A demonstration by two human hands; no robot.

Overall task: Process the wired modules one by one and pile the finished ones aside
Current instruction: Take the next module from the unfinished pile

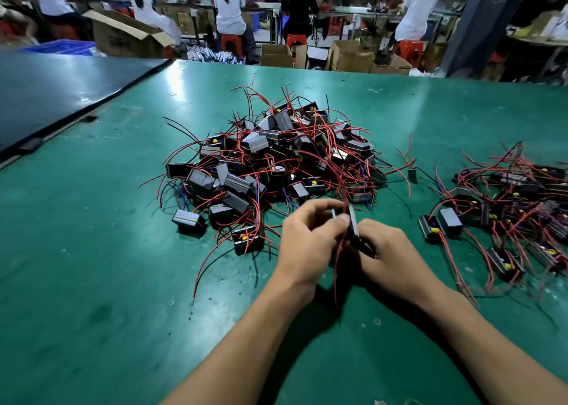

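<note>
I noted the left hand pinching one module by thumb and fingers; right hand gripped its lower end; big pile lay just beyond; smaller pile sat right, on the green table.

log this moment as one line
left hand + right hand: hold one module | big pile: ahead | smaller pile: right side
</note>
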